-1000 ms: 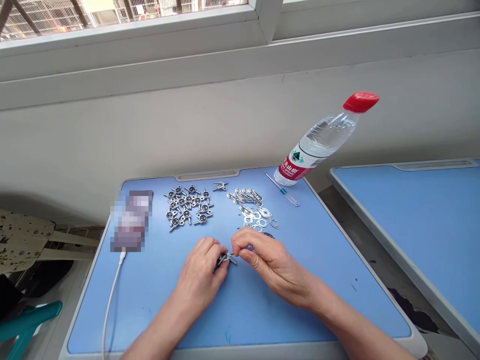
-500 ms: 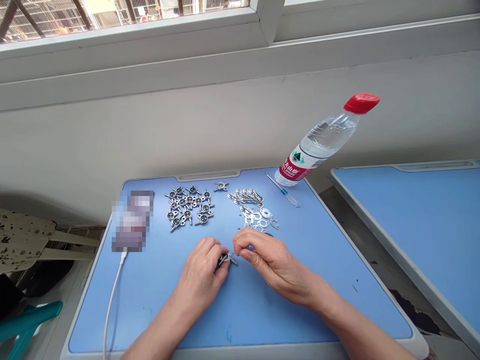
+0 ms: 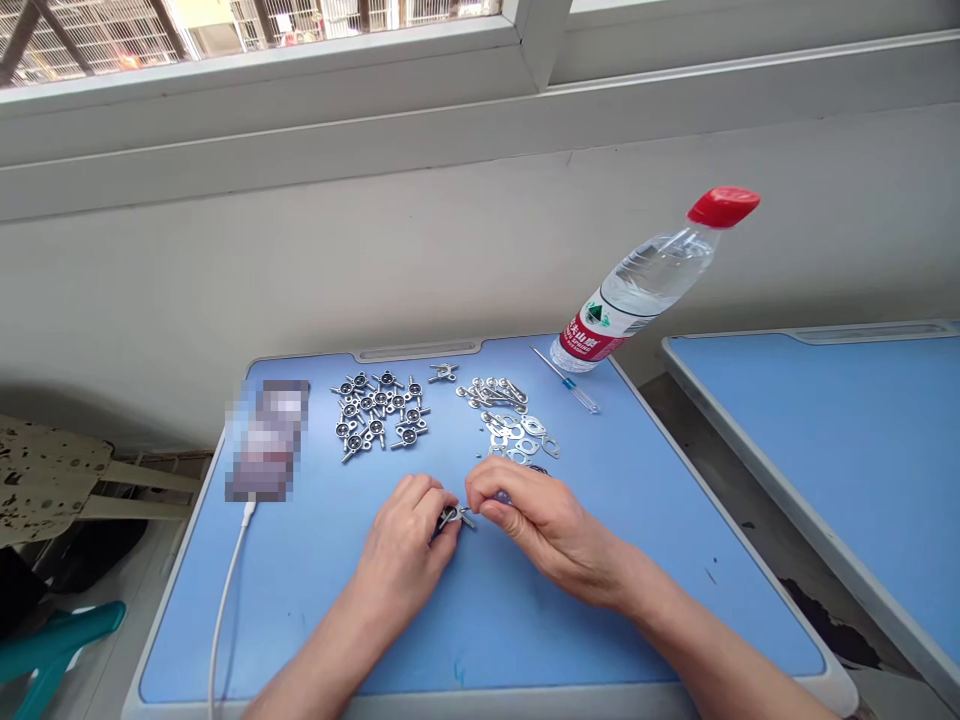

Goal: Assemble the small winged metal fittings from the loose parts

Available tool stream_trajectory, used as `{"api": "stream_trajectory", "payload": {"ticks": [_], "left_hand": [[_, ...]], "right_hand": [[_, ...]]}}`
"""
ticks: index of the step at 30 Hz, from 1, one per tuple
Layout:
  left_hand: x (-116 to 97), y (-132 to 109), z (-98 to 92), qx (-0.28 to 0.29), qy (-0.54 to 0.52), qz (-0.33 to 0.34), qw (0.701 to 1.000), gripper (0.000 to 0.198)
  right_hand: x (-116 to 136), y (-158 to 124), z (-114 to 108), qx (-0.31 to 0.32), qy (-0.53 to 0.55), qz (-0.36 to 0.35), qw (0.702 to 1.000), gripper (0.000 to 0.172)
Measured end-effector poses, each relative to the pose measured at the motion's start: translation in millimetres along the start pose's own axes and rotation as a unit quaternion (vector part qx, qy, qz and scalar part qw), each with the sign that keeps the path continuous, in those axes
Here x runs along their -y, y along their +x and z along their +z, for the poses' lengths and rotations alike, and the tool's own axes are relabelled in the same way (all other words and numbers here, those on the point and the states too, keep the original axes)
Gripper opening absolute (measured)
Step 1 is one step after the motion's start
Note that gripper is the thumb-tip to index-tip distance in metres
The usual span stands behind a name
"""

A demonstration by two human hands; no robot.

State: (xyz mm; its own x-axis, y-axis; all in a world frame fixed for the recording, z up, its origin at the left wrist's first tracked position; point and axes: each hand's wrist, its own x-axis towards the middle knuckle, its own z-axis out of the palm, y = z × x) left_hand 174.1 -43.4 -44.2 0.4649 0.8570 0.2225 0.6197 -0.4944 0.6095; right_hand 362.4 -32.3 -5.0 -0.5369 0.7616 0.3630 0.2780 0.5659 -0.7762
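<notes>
Both my hands rest on the blue desk (image 3: pixel 480 620), fingertips meeting over a small metal part (image 3: pixel 453 516). My left hand (image 3: pixel 401 550) has its fingers curled and pinches that part. My right hand (image 3: pixel 536 525) is closed too, its fingertips pressed at the part's right end; what it holds, if anything, is hidden. Behind my hands lie a cluster of assembled metal pieces with round centres (image 3: pixel 379 410) and a pile of flat silver plates (image 3: pixel 514 430).
A water bottle with a red cap (image 3: pixel 645 280) stands tilted at the desk's back right, a thin screwdriver (image 3: pixel 566 385) beside it. A blurred phone (image 3: pixel 266 440) with a white cable (image 3: pixel 225 600) lies at the left. A second blue desk (image 3: pixel 847 450) stands to the right.
</notes>
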Motion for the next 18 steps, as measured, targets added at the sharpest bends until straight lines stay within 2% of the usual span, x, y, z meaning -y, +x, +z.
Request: {"api": "stream_trajectory", "payload": {"ticks": [6,8,10,12,14,18], "left_hand": [[1.0,-1.0,1.3,-0.006,0.002,0.004,1.0,0.009],[1.1,-1.3,1.5,-0.01,0.008,0.004,1.0,0.01],[0.8,-1.2,1.5,-0.012,0.015,0.006,1.0,0.011],[0.3,-0.9,1.1,-0.013,0.02,0.01,1.0,0.011],[-0.3,-0.4,0.6,-0.018,0.019,0.015,1.0,0.012],[-0.7,0.0,-0.7,-0.014,0.007,0.012,1.0,0.016]], "right_hand": [[0.9,1.9,2.8,-0.02,-0.045,-0.02,0.999,0.02],[-0.7,2.9,6.5,-0.051,-0.076,-0.054,0.994,0.015],[-2.5,3.6,10.7,-0.079,-0.113,-0.099,0.985,0.02],[-3.1,3.7,13.1,-0.081,-0.152,-0.131,0.976,0.025],[-1.9,3.3,12.1,-0.063,-0.169,-0.129,0.975,0.028],[3.0,2.0,1.7,-0.015,-0.132,-0.07,0.989,0.028]]}}
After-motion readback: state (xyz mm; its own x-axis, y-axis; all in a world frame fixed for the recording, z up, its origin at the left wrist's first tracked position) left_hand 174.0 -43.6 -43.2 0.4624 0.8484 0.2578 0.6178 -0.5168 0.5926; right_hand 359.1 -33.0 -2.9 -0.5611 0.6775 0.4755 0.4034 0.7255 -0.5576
